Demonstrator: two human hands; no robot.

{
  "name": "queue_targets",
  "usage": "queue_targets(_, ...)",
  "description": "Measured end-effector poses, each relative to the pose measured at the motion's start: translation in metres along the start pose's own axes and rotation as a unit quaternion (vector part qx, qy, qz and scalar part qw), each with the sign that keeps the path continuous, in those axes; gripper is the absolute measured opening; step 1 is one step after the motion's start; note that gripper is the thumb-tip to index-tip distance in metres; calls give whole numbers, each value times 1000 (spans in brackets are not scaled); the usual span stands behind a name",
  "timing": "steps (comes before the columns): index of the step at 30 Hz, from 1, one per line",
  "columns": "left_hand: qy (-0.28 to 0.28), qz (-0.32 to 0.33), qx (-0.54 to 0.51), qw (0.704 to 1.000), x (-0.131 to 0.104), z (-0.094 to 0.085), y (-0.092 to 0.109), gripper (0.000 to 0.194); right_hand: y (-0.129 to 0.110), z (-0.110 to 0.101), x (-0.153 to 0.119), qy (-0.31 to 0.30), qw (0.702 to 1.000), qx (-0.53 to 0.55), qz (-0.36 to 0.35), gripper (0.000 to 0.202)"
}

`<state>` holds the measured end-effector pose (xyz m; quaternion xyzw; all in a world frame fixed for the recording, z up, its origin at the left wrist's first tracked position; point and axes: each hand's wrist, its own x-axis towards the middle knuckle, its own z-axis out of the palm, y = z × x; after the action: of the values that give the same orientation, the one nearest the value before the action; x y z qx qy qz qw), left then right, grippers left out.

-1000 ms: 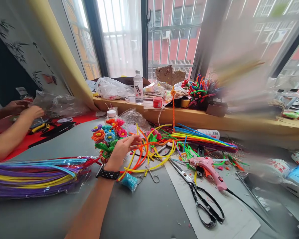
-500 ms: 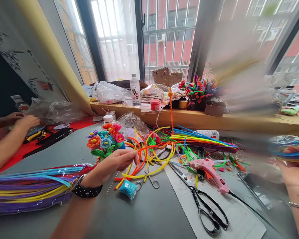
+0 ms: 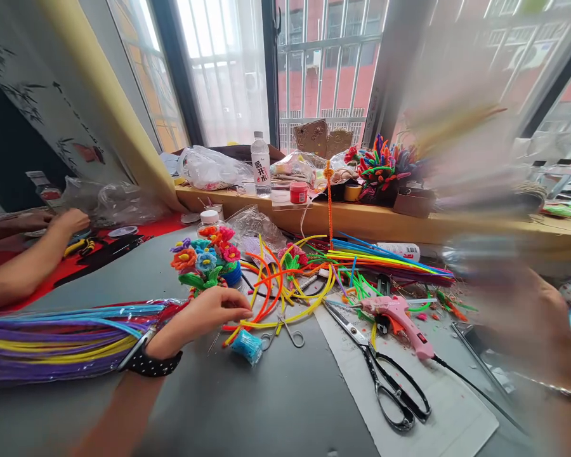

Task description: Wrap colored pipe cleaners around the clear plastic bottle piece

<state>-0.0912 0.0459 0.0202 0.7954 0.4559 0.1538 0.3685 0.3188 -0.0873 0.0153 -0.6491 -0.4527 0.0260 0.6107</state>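
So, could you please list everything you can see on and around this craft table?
Pipe cleaner flowers: one bunch, multicoloured, table centre.
Loose pipe cleaners: many, yellow, orange, green, by the flowers.
Packed pipe cleaners: one bundle, purple, yellow, blue, left.
Glue gun: one, pink, on paper.
Large scissors: one, black handles, on paper.
Small scissors: one, metal, centre.
Thread spool: one, blue, near left hand.
Water bottle: one, clear, windowsill.
Co-worker's hand: one, far left.
Left hand: wristband, fingers over the loose pipe cleaners.
Right hand: blurred, right edge.
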Motion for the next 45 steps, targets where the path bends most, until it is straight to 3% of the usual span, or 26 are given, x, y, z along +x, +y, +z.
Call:
queue_targets(3, 34, 32, -28, 999, 22, 11, 9, 25, -35, 41, -26, -199, 979, -21, -39, 37)
queue_targets(6, 78, 63, -27, 995, 45, 24, 11, 33, -56, 81, -57, -410, 904, -65, -97, 28)
queue_targets(9, 136, 73, -30, 988, 56, 34, 5, 36, -59, 110, -81, -516, 834, -120, -151, 17)
queue_targets(11, 158, 70, -32, 984, 56, 39, -1, 39, -54, 120, -90, -544, 808, -156, -163, 14)
queue_targets(17, 199, 72, -35, 977, 48, 41, -7, 45, -54, 117, -97, -550, 794, -204, -158, 17)
queue_targets(22, 212, 94, -49, 971, 50, 43, -5, 21, -62, 113, -98, -543, 804, -199, -142, 28)
queue_targets(25, 233, 95, -59, 966, 51, 43, -6, 27, -63, 112, -99, -551, 801, -189, -136, 25)
queue_targets(29, 250, 74, -50, 964, 48, 42, -8, 12, -68, 108, -99, -556, 804, -166, -133, 21)
queue_targets(32, 253, 55, -45, 965, 45, 41, -5, 13, -75, 103, -95, -541, 817, -149, -132, 21)
queue_targets(37, 254, 53, -44, 965, 39, 38, 1, 19, -67, 88, -67, -469, 860, -168, -107, 20)
queue_targets(42, 212, 83, -14, 974, 32, 36, 7, 31, -37, 60, -21, -379, 901, -200, -65, 38)
queue_targets(45, 232, 91, 16, 968, 29, 35, 10, 33, -19, 51, 6, -330, 912, -243, -32, 45)
